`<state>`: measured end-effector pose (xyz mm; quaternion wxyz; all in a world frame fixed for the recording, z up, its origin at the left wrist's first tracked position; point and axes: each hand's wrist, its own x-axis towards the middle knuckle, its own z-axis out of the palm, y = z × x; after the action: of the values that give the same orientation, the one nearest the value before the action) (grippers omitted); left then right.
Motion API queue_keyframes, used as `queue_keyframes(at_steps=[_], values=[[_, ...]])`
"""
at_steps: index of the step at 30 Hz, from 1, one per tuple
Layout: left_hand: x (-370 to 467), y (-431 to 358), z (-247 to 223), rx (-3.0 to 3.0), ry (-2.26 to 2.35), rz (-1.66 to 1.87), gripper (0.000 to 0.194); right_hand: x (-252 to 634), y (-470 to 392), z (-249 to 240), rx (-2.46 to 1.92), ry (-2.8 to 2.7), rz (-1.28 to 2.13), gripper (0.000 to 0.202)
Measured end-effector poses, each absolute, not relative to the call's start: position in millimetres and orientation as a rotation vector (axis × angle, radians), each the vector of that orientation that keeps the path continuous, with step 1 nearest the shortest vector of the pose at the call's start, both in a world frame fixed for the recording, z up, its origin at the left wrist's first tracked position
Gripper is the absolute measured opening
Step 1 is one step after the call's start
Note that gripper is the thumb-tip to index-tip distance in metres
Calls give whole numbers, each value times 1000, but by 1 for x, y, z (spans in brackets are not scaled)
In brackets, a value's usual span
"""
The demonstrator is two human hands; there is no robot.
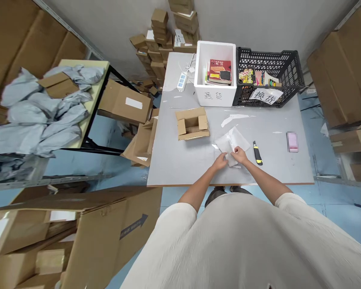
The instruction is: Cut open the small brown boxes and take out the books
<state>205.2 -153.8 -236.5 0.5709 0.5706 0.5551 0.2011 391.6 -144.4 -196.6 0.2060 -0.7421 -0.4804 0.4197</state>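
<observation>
On the grey table, a whitish translucent wrapping (pixel 238 138) lies partly spread out near the front edge. My left hand (pixel 221 161) has its fingers closed on the wrapping's lower left part. At its lower right, my right hand (pixel 239 155) pinches the same wrapping between thumb and fingers. Whatever may be inside the wrapping cannot be made out. A small open cardboard box (pixel 192 123) stands up and to the left of my hands. To the right of my right hand lies a black and yellow utility knife (pixel 258 153).
At the table's back stand a white bin (pixel 217 96) with books and a black crate (pixel 289 80) with books. A power strip (pixel 182 81) lies back left, a pink phone-like item (pixel 292 142) at right. Left of the table are cartons (pixel 124 100) and grey parcels (pixel 27 114).
</observation>
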Motion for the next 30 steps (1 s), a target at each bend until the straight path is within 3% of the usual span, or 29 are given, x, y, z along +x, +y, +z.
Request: queue_keyframes(at_steps=[5,10,12,15,20,25,30], values=[[193,-144,-224,1308,1515,559,27,387,-156,-186,-1984,-1552,994,18],[172,-147,-218,1104,1593,600,26,362,-166,-198,-1840,-1538,1370,22],[165,-152,-219,1028,1654,554,30,353,-168,-205,-1802,-1498,1506,19],[157,-158,-223,938,1716,522,44,348,-167,-213,-1889,-1461,1396,12],[154,-165,-225,963,1643,473,39,355,-162,-222,-2081,-1351,1341,31],[160,-171,-226,963,1513,375,59,351,-158,-224,-2138,-1122,1397,46],[157,-170,-220,982,1523,407,63,342,-155,-214,-2051,-897,1503,25]])
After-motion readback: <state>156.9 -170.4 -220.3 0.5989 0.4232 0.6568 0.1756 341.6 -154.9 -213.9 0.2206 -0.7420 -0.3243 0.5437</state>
